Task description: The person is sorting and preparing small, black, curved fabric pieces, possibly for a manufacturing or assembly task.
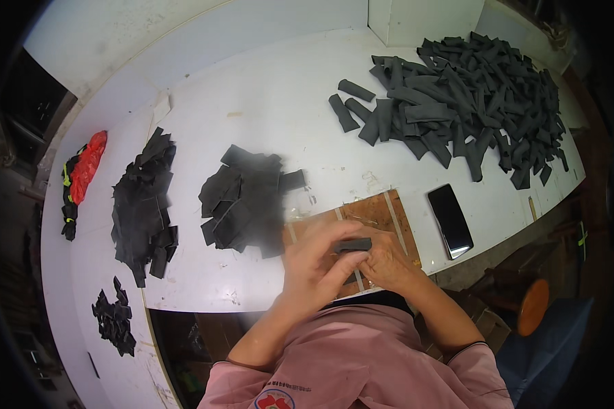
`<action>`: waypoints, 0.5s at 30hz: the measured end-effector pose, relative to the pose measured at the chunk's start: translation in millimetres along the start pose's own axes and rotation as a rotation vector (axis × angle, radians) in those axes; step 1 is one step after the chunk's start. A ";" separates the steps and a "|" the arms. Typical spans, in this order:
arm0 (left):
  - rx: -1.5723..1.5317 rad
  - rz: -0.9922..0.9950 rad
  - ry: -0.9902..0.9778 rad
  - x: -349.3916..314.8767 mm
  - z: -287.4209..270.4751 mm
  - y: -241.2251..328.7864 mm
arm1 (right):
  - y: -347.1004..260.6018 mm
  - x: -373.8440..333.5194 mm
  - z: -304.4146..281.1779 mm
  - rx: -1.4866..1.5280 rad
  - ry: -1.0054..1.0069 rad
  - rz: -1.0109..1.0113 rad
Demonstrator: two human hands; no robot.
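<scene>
In front of my body, my left hand (317,262) curves round a small dark grey rolled fabric piece (353,245), its thumb below the piece and its fingers above. My right hand (387,264) is closed against the piece's right end, its fingertips partly hidden behind my left hand. Both hands are over a brown wooden board (404,217) with pale strips across it. Just left of the board is a loose heap of flat dark fabric pieces (242,204).
A large pile of dark grey fabric tubes (457,102) covers the back right of the white table (307,102). A black phone (449,221) lies right of the board. Further left are a tall dark heap (143,211), a small one (114,317) and a red bag (89,167).
</scene>
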State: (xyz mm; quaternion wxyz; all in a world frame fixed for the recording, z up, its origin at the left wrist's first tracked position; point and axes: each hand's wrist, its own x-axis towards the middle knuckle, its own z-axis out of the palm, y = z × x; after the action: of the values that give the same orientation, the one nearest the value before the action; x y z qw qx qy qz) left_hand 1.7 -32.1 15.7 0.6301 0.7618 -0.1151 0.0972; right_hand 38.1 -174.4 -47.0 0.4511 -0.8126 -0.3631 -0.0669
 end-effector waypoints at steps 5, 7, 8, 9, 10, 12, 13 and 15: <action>-0.469 0.015 0.142 -9.1 -1.0 2.3 | -19.2 13.9 -18.0 -0.122 -0.112 -0.001; -0.566 0.015 0.194 -12.3 -6.9 -7.4 | -28.2 23.4 -30.2 -0.154 -0.148 -0.038; -0.706 0.004 0.243 -12.3 -11.8 -9.9 | -29.7 25.8 -32.5 -0.185 -0.183 -0.076; -0.844 -0.008 0.292 -12.1 -14.4 -13.3 | -24.1 23.0 -24.3 -0.185 -0.184 -0.073; -0.812 -0.084 0.281 -16.3 -13.0 -19.6 | -17.7 16.8 -11.2 -0.173 -0.154 -0.072; -0.773 -0.051 0.246 -13.5 -10.8 -20.7 | -13.9 15.1 -4.3 -0.160 -0.129 -0.082; -0.728 -0.025 0.216 -14.3 -12.6 -22.2 | -15.1 16.2 -4.4 -0.171 -0.137 -0.074; -0.697 -0.007 0.211 -16.2 -15.7 -25.3 | -18.3 18.0 -9.1 -0.168 -0.152 -0.083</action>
State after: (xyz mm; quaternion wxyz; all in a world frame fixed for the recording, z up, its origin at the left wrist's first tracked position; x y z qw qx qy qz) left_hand -6.3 -11.3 -9.9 0.8607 0.4873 -0.0731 0.1281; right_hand 41.3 -165.9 -21.3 0.3495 -0.8345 -0.4225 -0.0538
